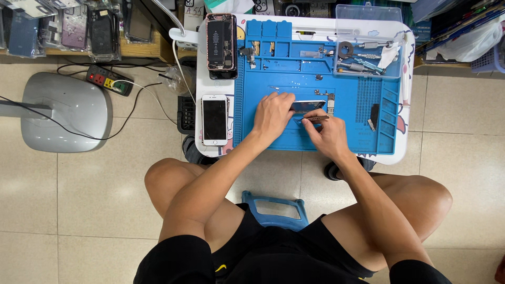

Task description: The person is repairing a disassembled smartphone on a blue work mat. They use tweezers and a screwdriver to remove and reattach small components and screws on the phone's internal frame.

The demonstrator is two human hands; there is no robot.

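On the blue work mat [273,79] my left hand [272,113] pinches the edge of a small dark phone part [306,106] and holds it tilted up. Just right of it, my right hand [327,131] grips thin metal tweezers [317,119], whose tips point left under the part. A small circuit board piece [330,101] lies right beside the part. Both hands rest near the middle of the mat.
An opened phone [221,43] with its insides showing lies at the table's back left; a white phone [214,119] lies screen-up at the left edge. A clear tray [368,44] of tools sits back right. A power strip [109,80] and a grey stand base [66,111] are on the floor.
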